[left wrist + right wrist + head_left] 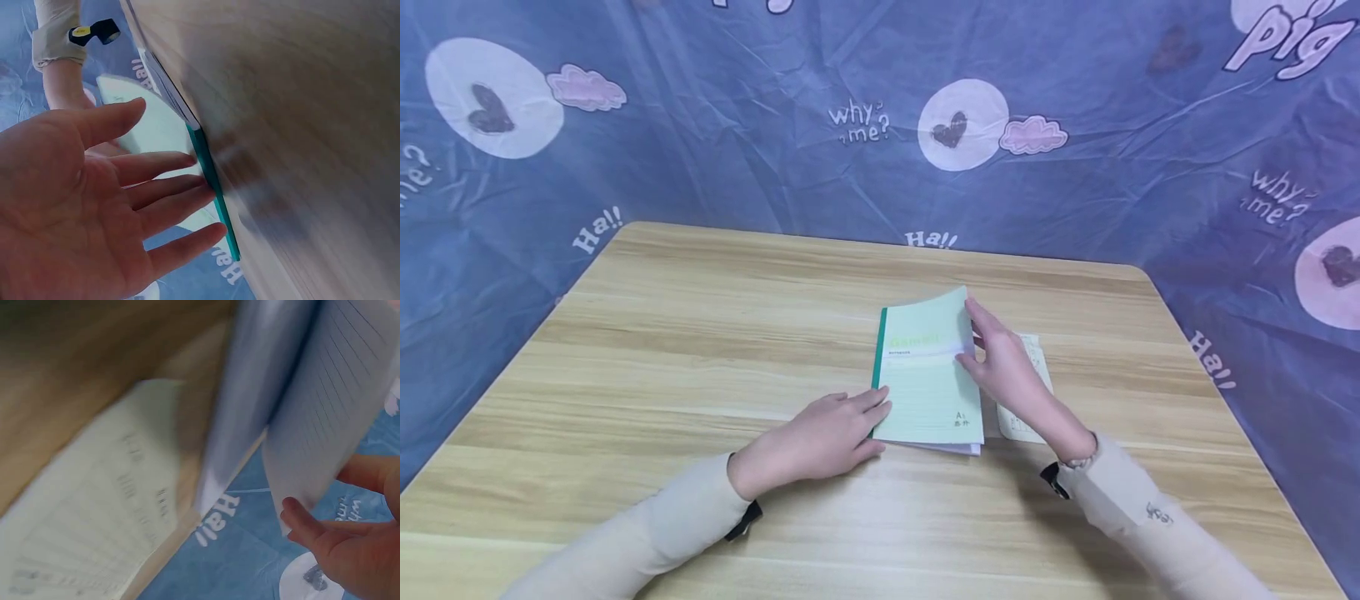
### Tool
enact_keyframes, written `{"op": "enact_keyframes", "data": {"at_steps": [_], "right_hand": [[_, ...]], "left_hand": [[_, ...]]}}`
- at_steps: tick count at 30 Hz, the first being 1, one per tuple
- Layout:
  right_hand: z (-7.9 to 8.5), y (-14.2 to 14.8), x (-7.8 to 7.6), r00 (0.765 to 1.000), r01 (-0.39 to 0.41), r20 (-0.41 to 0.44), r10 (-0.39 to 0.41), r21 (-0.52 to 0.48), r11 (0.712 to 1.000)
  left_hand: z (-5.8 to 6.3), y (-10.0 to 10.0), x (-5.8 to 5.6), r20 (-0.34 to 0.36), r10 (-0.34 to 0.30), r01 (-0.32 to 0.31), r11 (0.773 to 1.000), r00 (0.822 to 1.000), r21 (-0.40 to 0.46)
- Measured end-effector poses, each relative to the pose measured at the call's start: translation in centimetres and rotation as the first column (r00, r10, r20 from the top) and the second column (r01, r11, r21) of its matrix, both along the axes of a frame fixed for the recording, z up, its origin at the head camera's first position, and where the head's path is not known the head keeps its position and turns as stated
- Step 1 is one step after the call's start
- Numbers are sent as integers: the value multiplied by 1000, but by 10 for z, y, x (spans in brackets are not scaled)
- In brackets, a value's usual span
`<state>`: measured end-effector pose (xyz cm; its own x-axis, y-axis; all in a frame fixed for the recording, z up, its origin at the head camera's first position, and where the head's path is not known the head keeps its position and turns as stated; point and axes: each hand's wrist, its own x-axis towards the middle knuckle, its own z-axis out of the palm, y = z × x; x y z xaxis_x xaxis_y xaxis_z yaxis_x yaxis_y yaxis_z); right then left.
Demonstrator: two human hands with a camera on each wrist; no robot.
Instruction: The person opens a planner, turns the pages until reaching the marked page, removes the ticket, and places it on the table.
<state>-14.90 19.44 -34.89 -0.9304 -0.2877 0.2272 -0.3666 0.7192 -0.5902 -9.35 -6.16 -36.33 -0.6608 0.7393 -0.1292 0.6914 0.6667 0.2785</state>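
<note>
A pale green notebook (925,392) with a dark green spine lies on the wooden table, its front cover partly raised along the right side. My right hand (1003,358) pinches the cover's right edge between thumb and fingers. Lined paper (337,381) shows under the raised part in the right wrist view. My left hand (827,433) rests its outstretched fingertips at the spine (209,169), near the lower left corner. In the left wrist view, its palm faces the camera with the fingers spread.
A flat pale printed piece (100,519) with rounded corners lies on the table right of the notebook, partly covered by the right hand and forearm in the head view. A blue patterned cloth (760,167) hangs behind the table (685,333) and along its sides.
</note>
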Motion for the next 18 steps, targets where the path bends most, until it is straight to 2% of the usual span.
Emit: {"op": "enact_keyframes", "data": {"at_steps": [2, 5, 9, 13, 18], "right_hand": [[-6, 3, 4, 1000, -3, -6, 3, 74, 997], [-14, 7, 12, 998, -33, 55, 24, 174, 984], [-21, 11, 25, 985, -135, 145, 99, 271, 953], [-25, 12, 33, 976, -200, 152, 155, 354, 914], [-26, 11, 35, 976, -204, 153, 155, 393, 897]], "left_hand": [[0, 1, 1, -10, 0, 0, 1000, 1000, -20], [-1, 3, 2, -31, -1, 0, 999, 1000, -42], [-3, 3, 4, -65, -8, 4, 998, 998, -58], [-3, 3, 5, -84, -11, 5, 998, 996, -62], [-4, 4, 5, -86, -11, 5, 998, 996, -65]]}}
